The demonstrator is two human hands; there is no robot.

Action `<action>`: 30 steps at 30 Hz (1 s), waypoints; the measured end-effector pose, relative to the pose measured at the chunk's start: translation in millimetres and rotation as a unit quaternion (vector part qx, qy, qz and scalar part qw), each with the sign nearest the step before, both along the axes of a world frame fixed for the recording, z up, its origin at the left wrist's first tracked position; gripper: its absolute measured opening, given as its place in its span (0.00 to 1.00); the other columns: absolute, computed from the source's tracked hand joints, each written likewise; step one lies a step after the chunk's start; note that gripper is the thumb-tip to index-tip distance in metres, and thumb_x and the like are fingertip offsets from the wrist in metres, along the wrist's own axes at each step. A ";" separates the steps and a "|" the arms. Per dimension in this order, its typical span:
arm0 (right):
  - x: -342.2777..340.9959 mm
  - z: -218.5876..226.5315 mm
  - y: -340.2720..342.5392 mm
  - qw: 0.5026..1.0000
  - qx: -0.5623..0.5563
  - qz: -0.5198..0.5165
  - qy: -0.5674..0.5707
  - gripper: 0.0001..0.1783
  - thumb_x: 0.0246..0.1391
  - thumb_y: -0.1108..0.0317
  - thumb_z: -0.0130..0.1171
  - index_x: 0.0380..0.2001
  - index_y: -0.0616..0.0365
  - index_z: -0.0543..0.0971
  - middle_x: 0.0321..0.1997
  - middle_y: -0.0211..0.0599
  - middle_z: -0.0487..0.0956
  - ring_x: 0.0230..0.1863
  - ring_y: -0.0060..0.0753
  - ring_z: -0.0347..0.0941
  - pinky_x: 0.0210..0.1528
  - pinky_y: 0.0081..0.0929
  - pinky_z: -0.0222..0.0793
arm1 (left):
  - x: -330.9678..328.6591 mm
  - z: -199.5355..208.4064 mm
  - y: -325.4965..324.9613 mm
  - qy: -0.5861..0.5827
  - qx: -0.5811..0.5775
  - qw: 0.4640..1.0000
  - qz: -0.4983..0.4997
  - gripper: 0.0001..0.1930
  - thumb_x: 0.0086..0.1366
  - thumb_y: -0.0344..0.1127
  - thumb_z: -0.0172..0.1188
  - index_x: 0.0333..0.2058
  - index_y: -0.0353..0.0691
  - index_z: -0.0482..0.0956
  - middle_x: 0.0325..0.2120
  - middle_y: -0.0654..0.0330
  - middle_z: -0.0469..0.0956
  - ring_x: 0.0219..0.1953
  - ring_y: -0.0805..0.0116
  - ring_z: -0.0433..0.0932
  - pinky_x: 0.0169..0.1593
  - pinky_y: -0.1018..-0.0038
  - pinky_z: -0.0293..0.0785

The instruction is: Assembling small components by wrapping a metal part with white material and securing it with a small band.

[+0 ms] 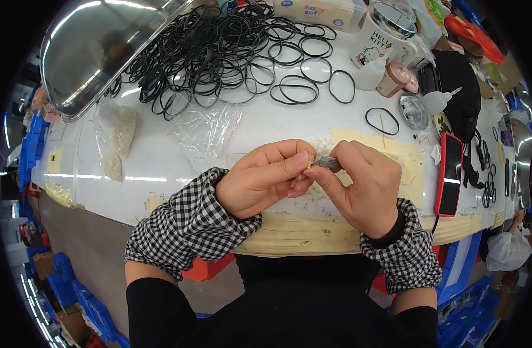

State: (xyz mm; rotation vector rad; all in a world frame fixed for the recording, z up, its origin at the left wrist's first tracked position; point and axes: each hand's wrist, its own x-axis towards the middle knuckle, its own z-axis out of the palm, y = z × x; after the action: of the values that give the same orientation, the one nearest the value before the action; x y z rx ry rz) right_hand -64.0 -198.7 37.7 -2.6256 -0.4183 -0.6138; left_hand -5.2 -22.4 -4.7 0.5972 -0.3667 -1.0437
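My left hand [266, 177] is closed in a pinch on a tiny pale piece [310, 165], too small to name. In my right hand [364, 188] is a short grey metal blade tool [328, 163], gripped between thumb and fingers. Its tip meets the pale piece where the two hands come together, over the table's near edge. Below and behind the fingers lie pale crumbs or shavings [323, 145] on yellowish paper [408, 168]. Checked sleeve covers reach up to both wrists.
Black rubber rings [219, 52] lie heaped at the back, beside a large clear cover [97, 52]. Plastic bags of small pale pieces [123, 130] are at left. A phone in a red case [449, 174], cups [393, 78] and a squeeze bottle [440, 101] stand or lie at right.
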 end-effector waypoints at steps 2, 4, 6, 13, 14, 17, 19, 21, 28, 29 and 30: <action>0.1 -0.1 -0.2 1.000 -0.002 0.000 -0.003 0.20 0.45 0.51 0.64 0.18 0.53 0.70 0.14 0.28 0.67 0.13 0.29 0.65 0.15 0.25 0.57 | 0.1 0.9 0.3 -0.011 0.009 1.000 0.005 0.11 0.70 0.40 0.46 0.37 0.38 0.69 0.27 0.69 0.66 0.29 0.81 0.63 0.34 0.83 0.60; -0.6 0.5 0.2 1.000 0.002 0.001 0.009 0.19 0.45 0.55 0.65 0.18 0.55 0.70 0.14 0.30 0.67 0.14 0.30 0.65 0.15 0.25 0.57 | -0.2 1.5 0.6 -0.018 0.018 1.000 0.011 0.11 0.70 0.40 0.46 0.37 0.38 0.69 0.27 0.69 0.66 0.29 0.81 0.63 0.34 0.83 0.60; -2.3 4.1 1.2 0.999 0.011 0.001 0.034 0.17 0.44 0.61 0.66 0.17 0.58 0.69 0.15 0.34 0.69 0.15 0.33 0.65 0.17 0.25 0.57 | -0.7 3.0 0.8 -0.019 0.027 0.999 0.017 0.11 0.69 0.40 0.46 0.36 0.38 0.69 0.26 0.70 0.65 0.29 0.81 0.63 0.34 0.83 0.60; -3.3 3.9 -0.9 0.999 0.003 0.008 0.034 0.17 0.44 0.59 0.66 0.17 0.57 0.70 0.14 0.32 0.68 0.14 0.31 0.66 0.15 0.25 0.57 | -0.2 0.6 0.0 -0.031 0.025 0.999 0.019 0.11 0.69 0.41 0.47 0.35 0.39 0.70 0.26 0.70 0.65 0.28 0.81 0.63 0.34 0.83 0.60; -2.2 1.2 -1.1 1.000 0.006 0.008 0.017 0.18 0.44 0.56 0.65 0.17 0.55 0.70 0.13 0.30 0.68 0.13 0.30 0.66 0.14 0.25 0.57 | -0.1 0.5 -0.5 -0.032 0.025 0.999 0.019 0.11 0.69 0.41 0.47 0.35 0.39 0.70 0.26 0.70 0.65 0.28 0.81 0.63 0.33 0.83 0.60; -1.2 0.2 -1.0 1.000 0.009 0.010 -0.005 0.19 0.44 0.53 0.65 0.17 0.53 0.71 0.13 0.28 0.68 0.13 0.29 0.66 0.13 0.25 0.57 | -1.3 3.0 0.3 -0.036 0.031 0.999 0.023 0.11 0.69 0.41 0.48 0.35 0.39 0.70 0.25 0.70 0.65 0.28 0.81 0.63 0.33 0.84 0.60; -0.6 -0.5 -0.8 1.000 0.008 0.008 -0.005 0.19 0.44 0.53 0.65 0.17 0.54 0.71 0.14 0.28 0.68 0.13 0.30 0.66 0.14 0.25 0.58 | -1.1 2.7 0.4 -0.034 0.038 0.998 0.027 0.11 0.69 0.41 0.48 0.35 0.39 0.70 0.25 0.71 0.65 0.28 0.82 0.63 0.33 0.84 0.60; -0.5 -0.4 -0.3 1.000 0.006 0.006 -0.003 0.19 0.45 0.53 0.65 0.17 0.54 0.71 0.14 0.28 0.68 0.13 0.30 0.66 0.14 0.25 0.58 | -0.5 2.7 1.0 -0.041 0.042 0.998 0.027 0.11 0.69 0.41 0.48 0.35 0.39 0.70 0.25 0.71 0.66 0.28 0.82 0.63 0.33 0.84 0.59; -4.4 5.2 -1.4 0.999 -0.011 0.008 0.040 0.17 0.44 0.60 0.66 0.18 0.57 0.69 0.15 0.32 0.68 0.15 0.33 0.65 0.16 0.25 0.57 | 0.1 1.8 1.2 -0.053 0.053 0.997 0.030 0.11 0.68 0.41 0.49 0.35 0.39 0.70 0.25 0.71 0.65 0.28 0.82 0.62 0.33 0.84 0.59; -4.8 5.3 -1.7 0.999 -0.013 0.008 0.043 0.17 0.44 0.60 0.66 0.17 0.57 0.69 0.15 0.32 0.68 0.15 0.33 0.65 0.16 0.25 0.57 | 0.1 1.2 1.1 -0.054 0.051 0.997 0.030 0.11 0.68 0.41 0.48 0.35 0.39 0.70 0.25 0.71 0.65 0.28 0.82 0.63 0.33 0.84 0.59; -4.8 5.4 -1.8 0.999 -0.016 0.009 0.046 0.17 0.44 0.60 0.66 0.17 0.57 0.69 0.15 0.32 0.68 0.15 0.33 0.65 0.16 0.25 0.57 | 0.0 0.9 1.1 -0.055 0.049 0.997 0.031 0.11 0.68 0.41 0.48 0.34 0.39 0.70 0.25 0.71 0.65 0.28 0.82 0.63 0.33 0.84 0.59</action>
State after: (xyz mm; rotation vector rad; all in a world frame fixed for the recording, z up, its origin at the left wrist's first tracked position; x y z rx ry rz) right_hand -68.8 -200.5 43.1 -2.6650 -0.4267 -0.4807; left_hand -5.2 -21.3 -3.8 0.7512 -0.3926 -0.9759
